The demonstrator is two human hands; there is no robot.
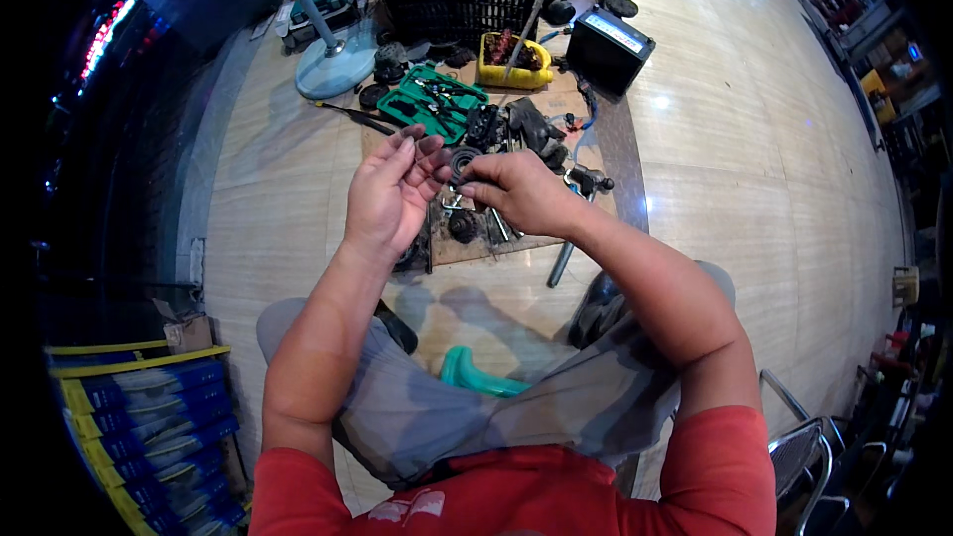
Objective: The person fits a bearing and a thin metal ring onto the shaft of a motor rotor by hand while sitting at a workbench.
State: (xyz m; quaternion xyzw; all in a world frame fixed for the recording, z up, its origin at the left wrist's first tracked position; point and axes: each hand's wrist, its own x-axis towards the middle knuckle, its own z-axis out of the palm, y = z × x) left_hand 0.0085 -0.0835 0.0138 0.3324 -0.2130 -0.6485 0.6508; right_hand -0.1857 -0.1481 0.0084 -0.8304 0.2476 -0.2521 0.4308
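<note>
My left hand (389, 197) is raised with the palm turned up, its fingers curved and apart, and I make out nothing in it. Close beside it, my right hand (526, 196) has thumb and fingertips pinched together; what they hold, if anything, is too small to make out. Between the two hands a dark ringed round part (463, 161) shows, partly covered by the right fingers. Below them, a dark toothed part (463, 226) lies on the stained cardboard (472, 252). A hammer-like tool (562, 260) with a metal handle lies to the right.
Beyond my hands are an open green tool case (442, 97), a yellow container (491, 74), a black battery (608, 55) and black crates (417, 15). A pale round stand base (333, 74) stands far left. A teal stool (486, 380) is beneath me; stacked boxes (164, 417) stand left.
</note>
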